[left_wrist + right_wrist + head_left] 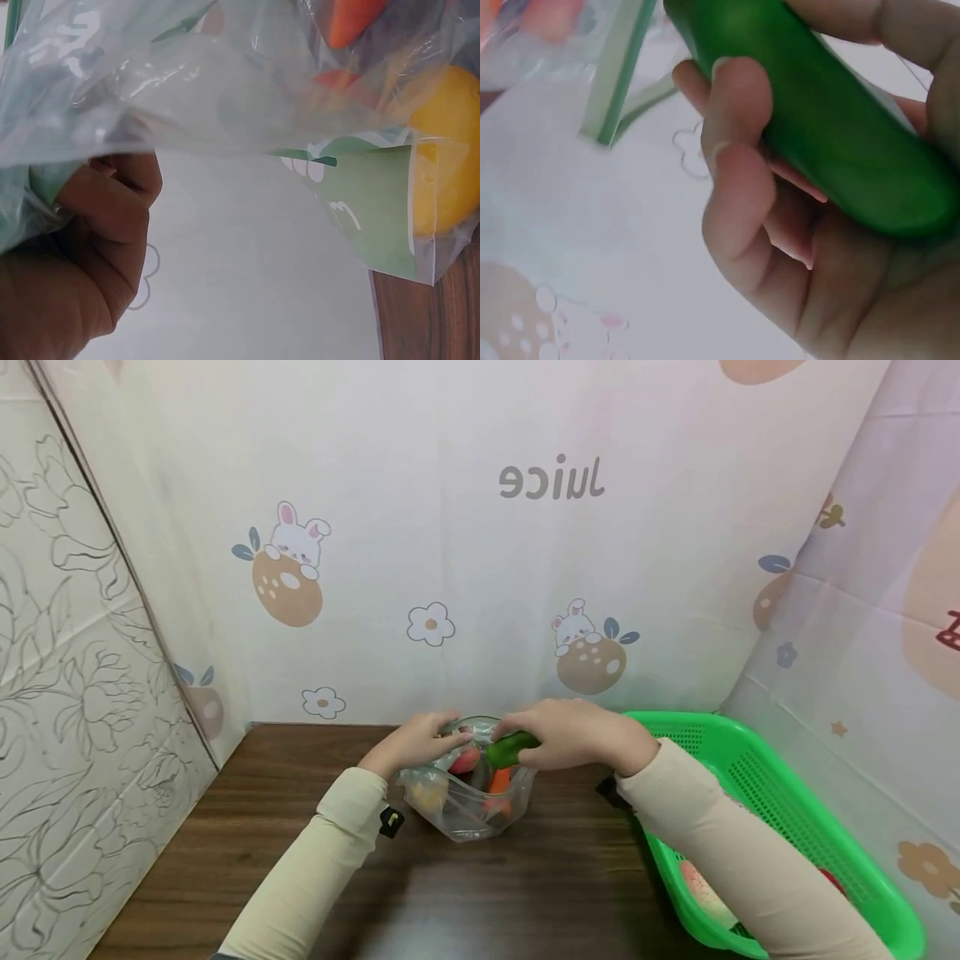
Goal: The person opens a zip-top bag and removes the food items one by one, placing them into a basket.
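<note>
A clear zip bag (pixel 467 823) with a green seal strip stands on the table, its mouth held apart. My left hand (pixel 422 743) grips the bag's rim on the left side, fingers curled over the plastic. My right hand (pixel 576 735) holds a glossy green cucumber (pixel 512 749) above the bag's mouth, fingers wrapped around it. Inside the bag lie a pinkish-red piece (pixel 465 761), an orange piece (pixel 499 782) and a yellow fruit (pixel 448 150). A dark piece beside them is hard to make out.
A green plastic basket (pixel 806 814) stands at the right, under my right forearm. It holds a pink and cream piece (pixel 705 893) and a red piece (pixel 832 882), partly hidden by the sleeve. Behind the wooden table (pixel 300 827) hangs a printed curtain (pixel 450 527).
</note>
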Demonstrator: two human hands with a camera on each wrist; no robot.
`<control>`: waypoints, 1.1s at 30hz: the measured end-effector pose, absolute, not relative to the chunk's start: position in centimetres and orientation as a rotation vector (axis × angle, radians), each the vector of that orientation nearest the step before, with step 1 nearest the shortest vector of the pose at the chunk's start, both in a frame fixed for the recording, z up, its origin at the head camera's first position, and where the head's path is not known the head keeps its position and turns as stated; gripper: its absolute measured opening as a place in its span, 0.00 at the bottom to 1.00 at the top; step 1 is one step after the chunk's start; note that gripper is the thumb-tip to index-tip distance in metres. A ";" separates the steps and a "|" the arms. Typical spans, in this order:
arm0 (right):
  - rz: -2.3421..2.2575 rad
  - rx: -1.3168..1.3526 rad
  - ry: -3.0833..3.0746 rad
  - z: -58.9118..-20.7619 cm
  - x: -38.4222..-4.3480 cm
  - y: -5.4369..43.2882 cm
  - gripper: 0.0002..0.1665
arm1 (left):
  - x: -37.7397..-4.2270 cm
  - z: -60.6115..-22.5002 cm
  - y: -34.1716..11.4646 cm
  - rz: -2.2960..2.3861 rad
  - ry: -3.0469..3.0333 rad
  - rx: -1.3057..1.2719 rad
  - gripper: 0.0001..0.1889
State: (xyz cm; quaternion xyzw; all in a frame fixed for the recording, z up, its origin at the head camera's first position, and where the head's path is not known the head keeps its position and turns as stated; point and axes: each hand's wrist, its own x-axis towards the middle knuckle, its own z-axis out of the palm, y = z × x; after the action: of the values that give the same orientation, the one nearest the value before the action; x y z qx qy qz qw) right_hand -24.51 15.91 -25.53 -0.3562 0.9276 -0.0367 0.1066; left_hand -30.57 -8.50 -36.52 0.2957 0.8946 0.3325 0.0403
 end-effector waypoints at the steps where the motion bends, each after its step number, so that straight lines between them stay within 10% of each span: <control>1: -0.100 -1.051 2.732 -25.4 -24.5 16.3 0.21 | -30.6 -36.6 -8.5 1.010 2.746 0.909 0.18; 33: -0.462 -0.993 2.894 -28.1 -21.3 29.8 0.25 | -30.5 -36.7 -8.8 1.027 2.745 0.906 0.12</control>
State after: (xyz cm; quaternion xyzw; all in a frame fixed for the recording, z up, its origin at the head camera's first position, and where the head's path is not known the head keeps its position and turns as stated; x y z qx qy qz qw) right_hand -21.30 29.79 -28.12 -0.3208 0.9350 -0.1493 0.0238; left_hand -30.49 -8.79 -36.71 0.2952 0.8942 0.3345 0.0368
